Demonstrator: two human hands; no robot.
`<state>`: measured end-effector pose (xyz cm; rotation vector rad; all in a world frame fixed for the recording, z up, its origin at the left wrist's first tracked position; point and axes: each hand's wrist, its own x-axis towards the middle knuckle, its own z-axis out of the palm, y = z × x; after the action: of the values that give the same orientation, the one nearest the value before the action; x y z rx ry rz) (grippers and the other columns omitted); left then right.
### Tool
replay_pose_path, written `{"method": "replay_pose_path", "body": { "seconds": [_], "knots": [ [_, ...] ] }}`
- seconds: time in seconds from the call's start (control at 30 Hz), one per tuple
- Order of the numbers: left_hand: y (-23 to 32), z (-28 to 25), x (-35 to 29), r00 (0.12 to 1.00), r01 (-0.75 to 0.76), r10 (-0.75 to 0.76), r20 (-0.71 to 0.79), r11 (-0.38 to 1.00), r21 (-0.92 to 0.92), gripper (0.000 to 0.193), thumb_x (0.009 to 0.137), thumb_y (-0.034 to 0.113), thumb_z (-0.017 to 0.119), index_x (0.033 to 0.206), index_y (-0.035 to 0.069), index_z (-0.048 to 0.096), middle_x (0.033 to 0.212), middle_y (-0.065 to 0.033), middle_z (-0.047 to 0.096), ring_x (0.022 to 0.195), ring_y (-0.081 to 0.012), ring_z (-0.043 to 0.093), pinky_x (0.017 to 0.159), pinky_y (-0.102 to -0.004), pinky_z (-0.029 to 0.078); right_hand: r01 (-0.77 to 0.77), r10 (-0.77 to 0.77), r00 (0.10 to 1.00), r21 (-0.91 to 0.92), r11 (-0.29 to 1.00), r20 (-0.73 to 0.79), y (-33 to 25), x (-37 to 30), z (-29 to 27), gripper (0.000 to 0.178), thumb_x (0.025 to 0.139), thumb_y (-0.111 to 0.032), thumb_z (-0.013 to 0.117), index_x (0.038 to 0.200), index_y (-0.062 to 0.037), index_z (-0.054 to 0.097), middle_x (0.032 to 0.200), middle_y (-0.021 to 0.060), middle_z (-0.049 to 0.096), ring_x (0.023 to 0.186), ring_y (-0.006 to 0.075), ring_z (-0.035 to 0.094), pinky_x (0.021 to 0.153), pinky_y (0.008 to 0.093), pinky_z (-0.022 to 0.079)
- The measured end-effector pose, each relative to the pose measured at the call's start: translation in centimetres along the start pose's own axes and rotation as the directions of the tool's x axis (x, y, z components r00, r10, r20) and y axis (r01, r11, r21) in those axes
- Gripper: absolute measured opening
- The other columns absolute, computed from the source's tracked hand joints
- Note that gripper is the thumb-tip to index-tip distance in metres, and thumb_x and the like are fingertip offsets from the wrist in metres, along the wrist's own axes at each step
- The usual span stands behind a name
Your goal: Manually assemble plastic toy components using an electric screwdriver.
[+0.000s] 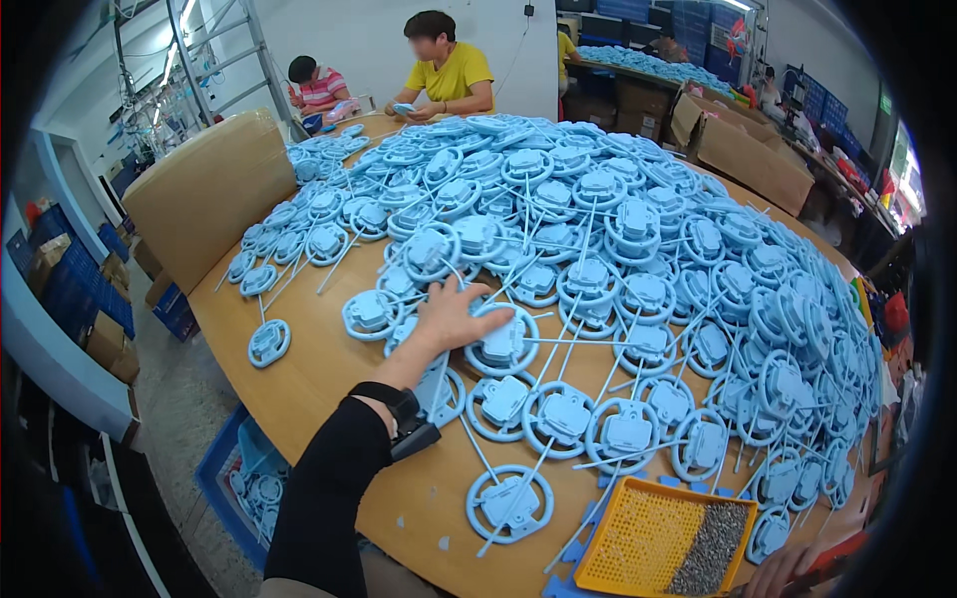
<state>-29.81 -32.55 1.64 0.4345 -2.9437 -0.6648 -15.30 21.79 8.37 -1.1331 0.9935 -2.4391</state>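
My left hand (pixel 451 319) reaches over the near edge of a big heap of light-blue plastic toy steering wheels, thumb and fingers spread. Its fingertips are at the rim of one steering wheel (pixel 431 251), and the thumb lies over another steering wheel (pixel 501 341). Thin blue rods stick out from many of the wheels. At the lower right, part of my right hand (pixel 783 571) shows beside the yellow tray, near a red and black object (pixel 842 550) I cannot make out. Its fingers are mostly cut off and dim.
A yellow perforated tray (pixel 620 533) holds small dark metal pieces, likely screws. The wooden table (pixel 329 399) carries the heap, with a cardboard sheet (pixel 214 194) upright at its left. A blue crate (pixel 224 468) with parts stands below. Across the table sit two people, one in yellow (pixel 454 75).
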Motion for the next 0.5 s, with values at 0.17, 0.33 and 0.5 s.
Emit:
{"method": "replay_pose_path", "body": {
  "seconds": [0.17, 0.33, 0.5],
  "knots": [
    [6.5, 2.1, -4.4, 0.998, -0.040, 0.039, 0.050, 0.999, 0.009, 0.074, 0.074, 0.069, 0.058, 0.129, 0.020, 0.055, 0.136, -0.0233, 0.040, 0.130, -0.0424, 0.031, 0.103, -0.0551, 0.029, 0.040, -0.039, 0.998, -0.026, 0.999, 0.039, -0.9, -0.9, 1.3, 0.060, 0.078, -0.037, 0.076, 0.116, -0.0003, 0.049, 0.077, 0.0113, 0.062, 0.052, 0.0193, 0.062, 0.048, 0.0313, 0.053],
    [10.0, 2.4, -7.0, 0.999, -0.006, 0.006, 0.044, 1.000, 0.002, 0.085, 0.074, 0.073, 0.053, 0.138, 0.016, 0.045, 0.143, -0.0270, 0.032, 0.131, -0.0457, 0.028, 0.102, -0.0653, 0.020, 0.055, -0.057, 0.994, -0.027, 0.998, -0.089, -1.0, -2.3, 3.5, 0.055, 0.077, -0.038, 0.077, 0.109, -0.0009, 0.053, 0.069, 0.0091, 0.061, 0.049, 0.0176, 0.060, 0.043, 0.0287, 0.050],
    [12.6, -2.1, -8.3, 0.998, -0.016, 0.008, 0.059, 0.990, 0.138, 0.063, 0.076, 0.061, 0.061, 0.115, 0.011, 0.063, 0.111, -0.0212, 0.062, 0.103, -0.0356, 0.060, 0.085, -0.0480, 0.047, 0.038, -0.070, 0.967, -0.132, 0.990, -0.247, -2.3, -3.8, 5.1, 0.053, 0.077, -0.040, 0.077, 0.105, -0.0019, 0.053, 0.068, 0.0072, 0.060, 0.046, 0.0164, 0.056, 0.042, 0.0271, 0.046]
  ]
}}
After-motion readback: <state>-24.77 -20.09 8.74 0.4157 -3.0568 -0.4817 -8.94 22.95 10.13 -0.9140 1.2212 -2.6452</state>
